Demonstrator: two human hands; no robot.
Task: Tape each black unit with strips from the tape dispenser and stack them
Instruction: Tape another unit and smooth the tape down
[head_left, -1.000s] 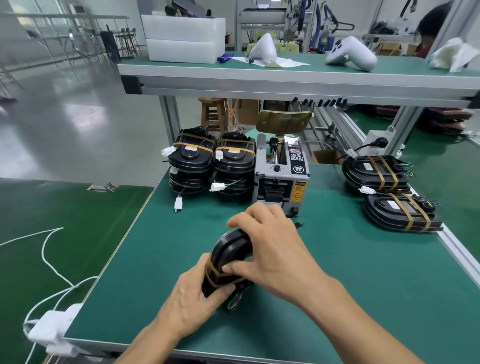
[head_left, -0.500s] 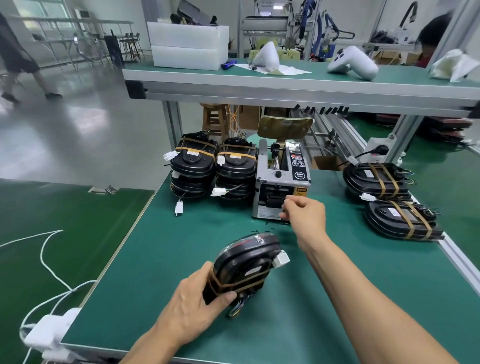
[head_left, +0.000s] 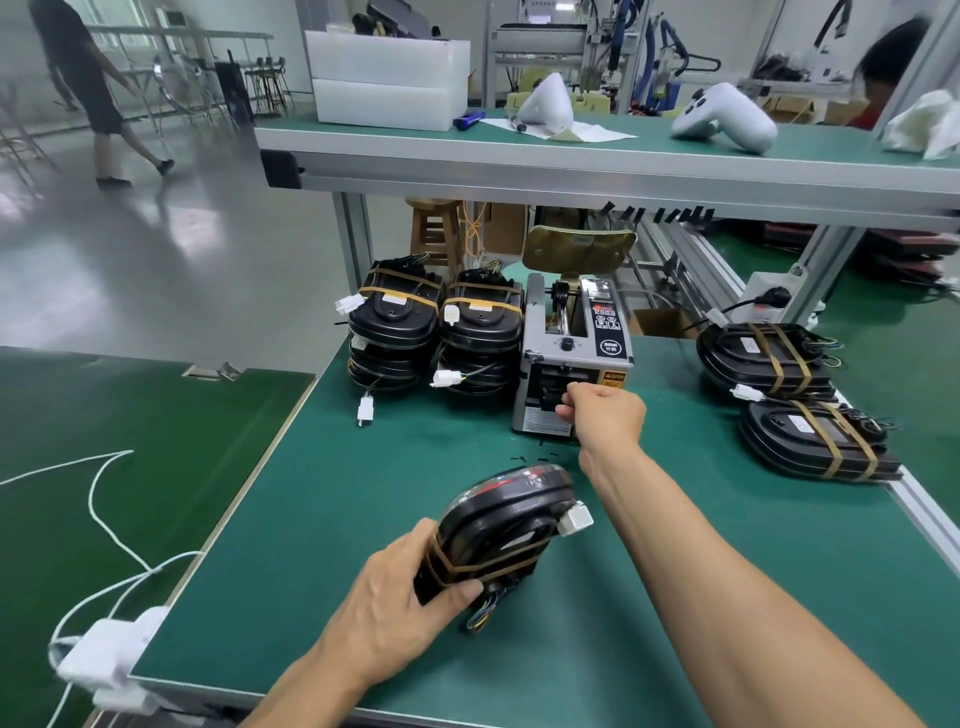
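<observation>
Fingers of the left hand (head_left: 387, 605) wrap the near end of a black unit (head_left: 501, 525) tilted up off the green table (head_left: 322, 519), its grip clamped. At the tape dispenser (head_left: 571, 358), the right hand (head_left: 602, 415) pinches at the front slot; any strip is too small to tell. Taped stacks (head_left: 436, 332) stand just left of it.

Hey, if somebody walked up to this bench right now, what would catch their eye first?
Probably the left hand gripping a black unit tilted up off the green bench, brown tape already round its near end. Just behind it, the right hand reaches into the mouth of the grey tape dispenser. Stacks of taped units stand left of the dispenser, and two more taped units lie to its right.
</observation>
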